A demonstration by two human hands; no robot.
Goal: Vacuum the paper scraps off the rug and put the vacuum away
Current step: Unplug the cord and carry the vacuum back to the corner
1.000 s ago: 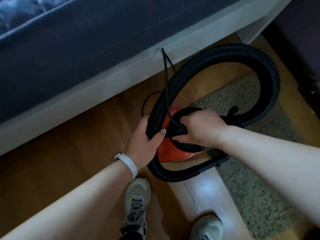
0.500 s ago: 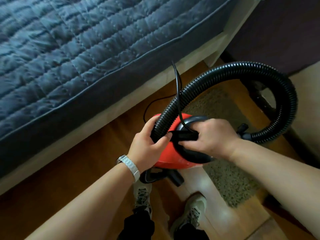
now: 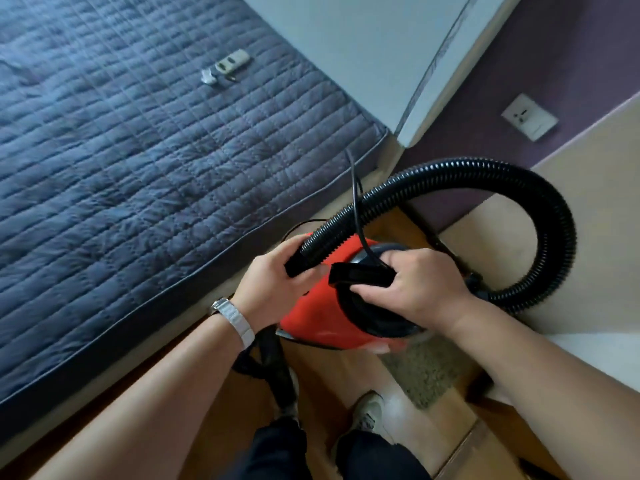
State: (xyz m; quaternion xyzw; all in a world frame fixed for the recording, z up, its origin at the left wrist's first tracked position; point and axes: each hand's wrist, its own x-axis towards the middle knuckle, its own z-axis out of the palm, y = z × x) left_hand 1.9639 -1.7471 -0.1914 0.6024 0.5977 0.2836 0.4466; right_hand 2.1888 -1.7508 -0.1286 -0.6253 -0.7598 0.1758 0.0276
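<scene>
A small red vacuum point(image 3: 322, 323) with a black top hangs above the wooden floor, lifted between my hands. My right hand point(image 3: 415, 285) grips its black carry handle point(image 3: 360, 274) on top. My left hand point(image 3: 273, 285) holds the rigid black end of the ribbed hose point(image 3: 540, 209), which loops out to the right and back to the body. A thin black cord point(image 3: 356, 209) rises past the hose. A corner of the beige rug point(image 3: 426, 372) shows below the vacuum. No paper scraps are visible on it.
A bed with a dark quilted cover point(image 3: 138, 168) fills the left, with a remote point(image 3: 232, 62) and a small object on it. A wall socket point(image 3: 529, 116) sits on the purple wall at right. A pale cabinet surface point(image 3: 595, 258) stands right. My shoes point(image 3: 367, 414) are below.
The vacuum has risen off the floor with both hands still on it. My view has lifted, showing more of the bed top and the wall.
</scene>
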